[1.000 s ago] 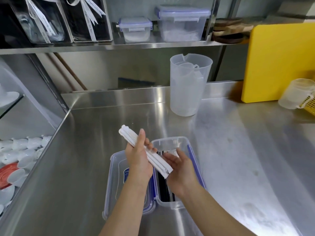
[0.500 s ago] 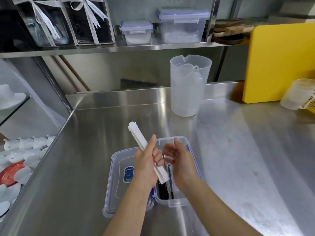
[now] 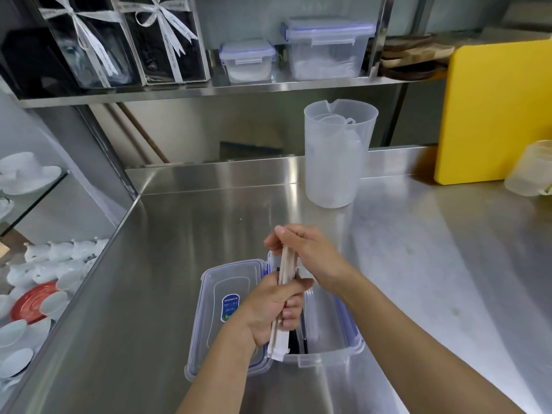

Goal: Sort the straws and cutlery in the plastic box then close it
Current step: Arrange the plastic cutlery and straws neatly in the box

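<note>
A bundle of paper-wrapped straws (image 3: 286, 270) stands nearly lengthwise over the open clear plastic box (image 3: 328, 355). My left hand (image 3: 273, 309) grips the bundle around its lower half. My right hand (image 3: 304, 249) pinches the bundle's far end from above. Dark cutlery (image 3: 297, 342) lies inside the box, partly hidden by my hands. The box's lid (image 3: 221, 312), clear with a blue seal and a label, lies flat on the counter just left of the box.
A tall translucent jug (image 3: 339, 153) stands behind on the steel counter (image 3: 179, 264). A yellow cutting board (image 3: 495, 112) leans at the back right beside a small plastic cup (image 3: 530, 171). Lidded containers sit on the shelf above. White cups and plates fill a lower shelf at left.
The straw bundle has swung from slanting up-left to lying along the box. My right hand moved from beside the bundle onto its far end. My left hand slid lower along it.
</note>
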### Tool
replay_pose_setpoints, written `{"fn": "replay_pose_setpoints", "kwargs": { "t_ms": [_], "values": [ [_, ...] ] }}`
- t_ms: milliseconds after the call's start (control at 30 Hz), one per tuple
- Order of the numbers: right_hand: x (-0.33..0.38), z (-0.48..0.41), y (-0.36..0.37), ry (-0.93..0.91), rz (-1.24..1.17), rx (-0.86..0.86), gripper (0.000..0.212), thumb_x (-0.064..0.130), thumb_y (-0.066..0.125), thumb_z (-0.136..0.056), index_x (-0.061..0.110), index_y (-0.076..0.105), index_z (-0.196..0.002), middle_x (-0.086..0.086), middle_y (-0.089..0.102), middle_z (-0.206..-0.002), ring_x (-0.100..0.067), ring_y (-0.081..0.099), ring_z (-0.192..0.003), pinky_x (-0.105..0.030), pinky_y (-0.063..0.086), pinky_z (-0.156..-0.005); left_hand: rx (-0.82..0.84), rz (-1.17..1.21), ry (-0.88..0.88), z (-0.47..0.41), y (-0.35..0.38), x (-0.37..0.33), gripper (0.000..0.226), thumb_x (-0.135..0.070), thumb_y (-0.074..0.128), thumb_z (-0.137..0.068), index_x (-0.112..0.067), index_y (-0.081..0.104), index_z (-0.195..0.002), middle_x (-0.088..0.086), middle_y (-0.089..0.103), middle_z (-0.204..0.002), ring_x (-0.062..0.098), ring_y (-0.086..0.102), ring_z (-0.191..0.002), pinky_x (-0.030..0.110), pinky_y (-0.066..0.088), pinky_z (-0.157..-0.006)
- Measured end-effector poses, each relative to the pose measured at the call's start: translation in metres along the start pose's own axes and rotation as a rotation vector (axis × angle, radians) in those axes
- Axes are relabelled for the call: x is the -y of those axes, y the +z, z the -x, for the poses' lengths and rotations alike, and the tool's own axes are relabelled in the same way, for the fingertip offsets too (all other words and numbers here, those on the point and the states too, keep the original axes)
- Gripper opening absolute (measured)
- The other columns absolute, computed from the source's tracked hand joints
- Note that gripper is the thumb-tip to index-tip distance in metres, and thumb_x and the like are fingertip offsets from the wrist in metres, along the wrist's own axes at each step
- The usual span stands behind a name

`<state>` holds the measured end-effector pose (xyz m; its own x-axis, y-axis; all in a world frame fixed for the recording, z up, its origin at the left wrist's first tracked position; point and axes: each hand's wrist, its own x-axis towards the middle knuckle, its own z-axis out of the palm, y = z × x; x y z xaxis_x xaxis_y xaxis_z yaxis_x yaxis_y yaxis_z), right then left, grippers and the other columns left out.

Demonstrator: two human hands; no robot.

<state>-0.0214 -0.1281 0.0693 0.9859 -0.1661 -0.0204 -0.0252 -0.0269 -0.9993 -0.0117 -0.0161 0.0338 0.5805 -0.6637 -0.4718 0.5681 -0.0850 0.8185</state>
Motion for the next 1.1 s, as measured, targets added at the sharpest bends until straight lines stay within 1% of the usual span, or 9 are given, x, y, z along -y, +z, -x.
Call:
{"fn": "replay_pose_setpoints", "kwargs": {
  "t_ms": [67,133,233,300,433,600,800,933,1100],
  "values": [
    [0.000,-0.001,0.003,0.003,0.064,0.084,0.025,0.017,0.046,-0.097,0.012,0.067,-0.083,0.000,0.062,-0.078,-0.005,0.056,-0.071,-0.011,0.046,-0.068,-0.012,0.045,0.009,0.001,-0.002,-0.002,0.032,-0.010,0.054,-0.092,-0.016,0.039,-0.064,-0.003,0.024,-0.046,0.005,0.024,-0.030,0.012,0.020,-0.033],
    [-0.002,-0.004,0.007,-0.018,0.107,0.069,0.021,0.017,0.048,-0.096,0.022,0.064,-0.084,0.003,0.060,-0.081,-0.005,0.053,-0.075,-0.014,0.044,-0.073,-0.022,0.095,0.025,0.000,-0.003,-0.005,0.035,-0.011,0.052,-0.094,-0.016,0.038,-0.062,-0.004,0.025,-0.044,0.004,0.022,-0.029,0.011,0.016,-0.033],
    [-0.015,-0.013,0.001,-0.019,0.027,-0.250,0.019,0.011,0.051,-0.092,0.022,0.058,-0.079,0.004,0.058,-0.075,-0.013,0.053,-0.073,-0.031,0.047,-0.079,-0.103,0.142,0.064,-0.001,-0.011,-0.010,0.038,-0.013,0.053,-0.093,-0.017,0.035,-0.060,-0.007,0.025,-0.040,0.003,0.021,-0.028,0.011,0.015,-0.032],
    [-0.031,-0.016,-0.010,0.041,0.245,-0.344,0.022,0.007,0.051,-0.090,0.020,0.056,-0.072,0.002,0.055,-0.067,-0.020,0.053,-0.068,-0.036,0.047,-0.072,-0.218,0.185,0.083,-0.002,-0.023,-0.011,0.037,-0.013,0.056,-0.092,-0.017,0.036,-0.061,-0.008,0.026,-0.040,0.003,0.022,-0.028,0.012,0.016,-0.030],
    [-0.061,-0.006,-0.009,0.185,0.938,0.034,0.014,0.015,0.056,-0.086,0.003,0.060,-0.093,-0.011,0.059,-0.089,-0.029,0.058,-0.089,-0.031,0.044,-0.075,-0.377,0.111,0.084,-0.007,-0.038,-0.005,0.036,-0.015,0.062,-0.090,-0.018,0.036,-0.064,-0.008,0.026,-0.042,0.004,0.021,-0.031,0.014,0.017,-0.031],
    [-0.101,0.006,0.005,-0.059,1.298,0.347,0.045,0.027,0.052,-0.087,0.016,0.051,-0.130,-0.007,0.048,-0.133,-0.027,0.041,-0.124,-0.038,0.031,-0.102,-0.397,-0.152,-0.004,-0.016,-0.036,0.011,0.024,-0.013,0.068,-0.085,-0.012,0.045,-0.078,-0.002,0.032,-0.052,0.008,0.026,-0.040,0.018,0.024,-0.034],
    [-0.112,0.006,-0.012,-0.190,1.484,0.464,0.041,0.032,0.051,-0.088,0.017,0.057,-0.126,-0.005,0.052,-0.135,-0.022,0.033,-0.137,-0.039,0.026,-0.107,-0.454,-0.313,-0.056,-0.025,-0.041,0.027,0.030,-0.005,0.066,-0.082,0.000,0.053,-0.109,0.003,0.038,-0.056,0.011,0.029,-0.042,0.019,0.026,-0.033],
    [-0.110,0.005,-0.023,-0.234,1.552,0.390,0.028,0.021,0.052,-0.085,0.007,0.064,-0.107,-0.010,0.062,-0.115,-0.025,0.044,-0.127,-0.046,0.028,-0.102,-0.434,-0.294,-0.061,-0.026,-0.043,0.030,0.021,-0.003,0.064,-0.083,-0.005,0.048,-0.096,0.003,0.035,-0.057,0.011,0.027,-0.044,0.019,0.024,-0.035],
    [-0.110,0.001,-0.025,-0.119,1.736,0.395,0.032,0.019,0.045,-0.089,0.009,0.061,-0.115,-0.005,0.061,-0.124,-0.019,0.033,-0.135,-0.052,0.011,-0.112,-0.395,-0.269,-0.084,-0.024,-0.046,0.030,0.016,-0.007,0.066,-0.084,-0.009,0.051,-0.088,0.003,0.039,-0.058,0.011,0.030,-0.045,0.019,0.027,-0.036]
  ]
}}
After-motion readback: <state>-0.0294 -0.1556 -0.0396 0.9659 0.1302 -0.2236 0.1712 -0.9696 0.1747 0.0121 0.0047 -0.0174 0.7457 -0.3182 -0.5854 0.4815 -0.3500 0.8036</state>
